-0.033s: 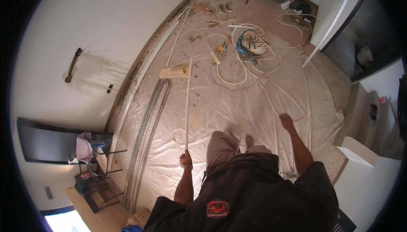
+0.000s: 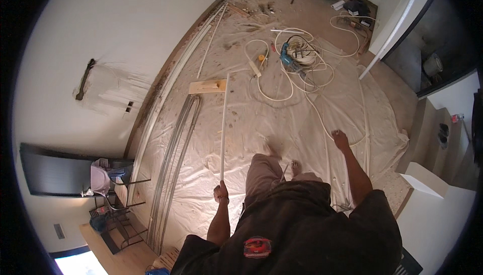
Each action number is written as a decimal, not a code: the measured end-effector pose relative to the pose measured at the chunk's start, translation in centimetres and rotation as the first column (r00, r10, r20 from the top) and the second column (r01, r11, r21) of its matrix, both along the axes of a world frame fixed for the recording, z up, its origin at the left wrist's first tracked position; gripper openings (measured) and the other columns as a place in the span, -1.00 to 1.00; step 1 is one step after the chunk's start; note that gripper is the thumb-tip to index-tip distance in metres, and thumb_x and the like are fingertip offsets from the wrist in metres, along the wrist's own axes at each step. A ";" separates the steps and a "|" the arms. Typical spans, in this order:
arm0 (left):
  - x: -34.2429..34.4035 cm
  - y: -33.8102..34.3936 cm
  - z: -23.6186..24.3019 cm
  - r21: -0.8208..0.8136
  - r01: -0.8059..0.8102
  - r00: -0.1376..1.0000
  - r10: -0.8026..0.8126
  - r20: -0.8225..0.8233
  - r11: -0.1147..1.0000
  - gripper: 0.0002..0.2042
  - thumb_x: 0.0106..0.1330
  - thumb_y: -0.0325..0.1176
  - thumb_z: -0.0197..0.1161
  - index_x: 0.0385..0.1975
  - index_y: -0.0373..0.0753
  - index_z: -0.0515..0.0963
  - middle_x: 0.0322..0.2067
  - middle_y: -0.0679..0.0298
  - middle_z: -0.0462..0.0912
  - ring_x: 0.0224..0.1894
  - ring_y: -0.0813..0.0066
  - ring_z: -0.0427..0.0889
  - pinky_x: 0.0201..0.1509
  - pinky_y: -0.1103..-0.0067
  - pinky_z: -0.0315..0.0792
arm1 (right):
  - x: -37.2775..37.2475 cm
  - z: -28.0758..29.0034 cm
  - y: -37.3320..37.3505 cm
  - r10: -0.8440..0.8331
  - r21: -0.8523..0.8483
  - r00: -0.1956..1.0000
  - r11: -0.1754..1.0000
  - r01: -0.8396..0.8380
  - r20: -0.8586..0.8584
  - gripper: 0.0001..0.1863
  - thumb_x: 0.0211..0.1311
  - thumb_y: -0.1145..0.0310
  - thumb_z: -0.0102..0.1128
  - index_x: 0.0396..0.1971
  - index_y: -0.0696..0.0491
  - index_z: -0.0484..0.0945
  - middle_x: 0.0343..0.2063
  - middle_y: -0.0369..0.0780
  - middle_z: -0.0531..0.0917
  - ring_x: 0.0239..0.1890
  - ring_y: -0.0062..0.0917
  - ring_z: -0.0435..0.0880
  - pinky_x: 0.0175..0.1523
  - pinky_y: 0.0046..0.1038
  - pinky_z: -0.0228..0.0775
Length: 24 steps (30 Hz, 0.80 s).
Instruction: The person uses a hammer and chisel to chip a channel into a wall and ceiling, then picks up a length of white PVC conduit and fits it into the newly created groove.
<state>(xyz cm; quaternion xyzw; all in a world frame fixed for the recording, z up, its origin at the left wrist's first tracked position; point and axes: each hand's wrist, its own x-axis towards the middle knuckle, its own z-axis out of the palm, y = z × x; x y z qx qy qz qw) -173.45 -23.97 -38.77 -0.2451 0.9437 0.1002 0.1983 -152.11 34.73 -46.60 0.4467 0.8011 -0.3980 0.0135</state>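
- My left grip [image 2: 220, 191] was closed around a white pole [image 2: 224, 129].
- My right grip [image 2: 340, 139] overlapped pale cable [image 2: 318, 112]; hold unclear.
- My left foot [image 2: 273, 150] had shifted farther off: likely walking.

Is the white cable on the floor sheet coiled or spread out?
Both: the white cable lies partly bundled beside the teal power tool, while loose loops spread across the plastic sheet.

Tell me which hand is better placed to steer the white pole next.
Probably the left hand: it grips the near end of the white pole. The right hand is apart from the pole, out to the right near the cream cable.
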 end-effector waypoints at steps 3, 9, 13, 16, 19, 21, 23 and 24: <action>-3.7 1.8 -0.1 -0.061 0.035 0.995 -0.029 0.099 0.998 -0.40 0.11 0.24 -0.11 -0.38 -0.21 0.64 -0.25 -0.01 0.61 -0.16 0.03 0.56 -0.09 0.24 0.38 | -3.1 -2.7 4.2 0.236 0.384 0.969 0.903 -0.190 -0.076 -0.66 0.25 0.15 -0.01 -0.37 0.16 0.52 -0.37 -0.02 0.61 -0.26 -0.11 0.57 -0.16 -0.20 0.40; -20.5 7.6 -2.8 -0.018 0.146 0.985 -0.144 0.099 0.989 -0.37 0.09 0.25 -0.08 -0.23 -0.22 0.62 -0.19 -0.01 0.61 -0.09 0.03 0.56 -0.01 0.26 0.39 | -10.5 -5.7 2.3 0.104 -0.148 0.939 0.987 -0.058 0.327 -0.47 0.17 -0.06 0.09 -0.14 0.14 0.52 -0.20 -0.03 0.62 -0.13 -0.31 0.59 -0.07 -0.32 0.40; -30.4 13.5 -3.1 0.021 0.236 0.972 -0.236 -0.014 0.972 -0.36 0.15 0.25 -0.08 -0.18 -0.24 0.60 -0.22 0.02 0.63 -0.11 0.00 0.58 -0.04 0.22 0.41 | -18.7 -0.1 -0.1 0.102 -0.515 0.994 0.855 -0.065 0.044 -0.48 0.25 -0.01 0.02 -0.04 0.14 0.48 -0.21 -0.09 0.60 -0.13 -0.40 0.55 -0.09 -0.29 0.41; -38.0 21.2 -1.2 0.085 0.260 0.963 -0.252 -0.098 0.962 -0.40 0.17 0.22 -0.07 -0.26 -0.24 0.61 -0.27 -0.01 0.62 -0.14 -0.04 0.57 -0.09 0.18 0.40 | -25.0 -2.7 3.4 0.483 -0.203 0.815 0.805 -0.557 -0.321 -0.55 0.27 0.08 0.02 -0.03 0.14 0.47 -0.30 -0.11 0.61 -0.26 -0.44 0.59 -0.18 -0.34 0.44; -44.1 26.4 -1.8 0.143 0.272 0.961 -0.261 -0.090 0.952 -0.45 0.13 0.21 -0.05 -0.35 -0.20 0.62 -0.32 -0.05 0.61 -0.18 -0.06 0.56 -0.13 0.17 0.39 | -32.4 -2.5 7.1 0.352 -0.438 0.936 0.839 -0.323 -0.017 -0.58 0.22 0.16 0.07 -0.03 0.13 0.46 -0.24 -0.06 0.59 -0.18 -0.30 0.56 -0.09 -0.33 0.40; -47.6 28.9 -4.0 0.158 0.262 0.960 -0.241 -0.142 0.952 -0.47 0.13 0.18 -0.04 -0.41 -0.21 0.60 -0.35 -0.05 0.61 -0.23 -0.08 0.56 -0.16 0.15 0.37 | -37.0 -1.4 10.4 0.329 -0.305 0.929 0.914 -0.268 0.168 -0.58 0.18 0.14 0.06 -0.05 0.09 0.46 -0.11 0.01 0.57 -0.01 -0.15 0.52 0.10 -0.24 0.33; -50.5 31.5 -4.9 0.171 0.307 0.950 -0.292 -0.109 0.936 -0.48 0.15 0.17 -0.05 -0.39 -0.21 0.59 -0.33 -0.04 0.61 -0.24 -0.09 0.55 -0.17 0.15 0.37 | -40.6 -2.6 14.4 0.258 -0.304 0.939 0.935 -0.183 0.227 -0.57 0.16 0.14 0.02 -0.03 0.06 0.46 -0.05 0.01 0.54 0.05 -0.15 0.48 0.13 -0.24 0.30; -51.6 32.9 -5.3 0.177 0.330 0.943 -0.319 -0.092 0.927 -0.49 0.16 0.16 -0.05 -0.39 -0.21 0.59 -0.33 -0.04 0.61 -0.24 -0.10 0.55 -0.17 0.14 0.37 | -42.2 -3.2 16.2 0.268 -0.262 0.926 0.945 -0.198 0.267 -0.57 0.15 0.15 0.02 -0.03 0.05 0.46 -0.03 0.01 0.53 0.07 -0.14 0.47 0.14 -0.23 0.29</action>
